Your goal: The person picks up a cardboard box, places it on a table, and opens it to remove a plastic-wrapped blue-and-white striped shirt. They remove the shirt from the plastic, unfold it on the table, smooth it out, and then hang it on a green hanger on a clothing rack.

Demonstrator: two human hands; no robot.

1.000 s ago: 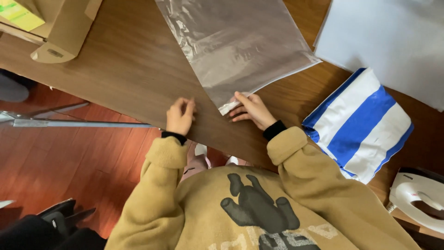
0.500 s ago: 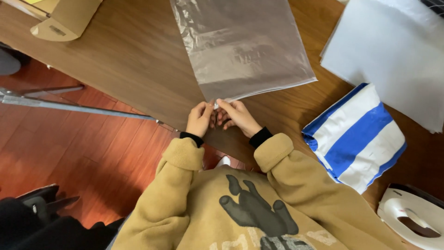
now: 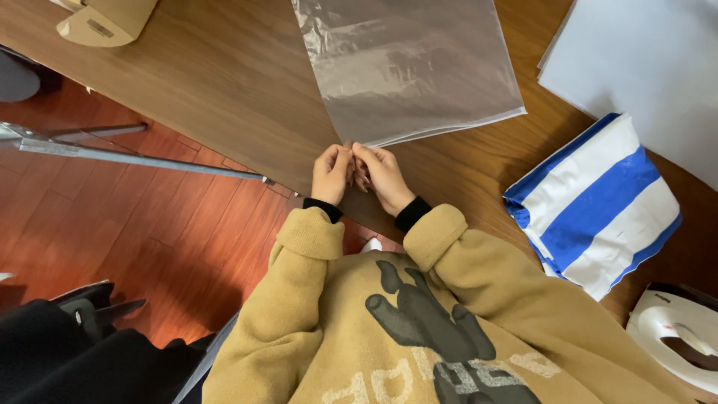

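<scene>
At the worktop's [image 3: 224, 97] near edge, both hands have come together, left hand [image 3: 330, 173] and right hand [image 3: 383, 176] now pinching the clear bag's [image 3: 407, 67] nearest corner; earlier they rested apart.

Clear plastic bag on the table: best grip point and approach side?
Take the clear plastic bag at its near corner, coming from the table edge on the person's side. It lies flat, so only edges and corners offer anything to pinch. Left hand and right hand meet at that corner, fingertips together.
</scene>
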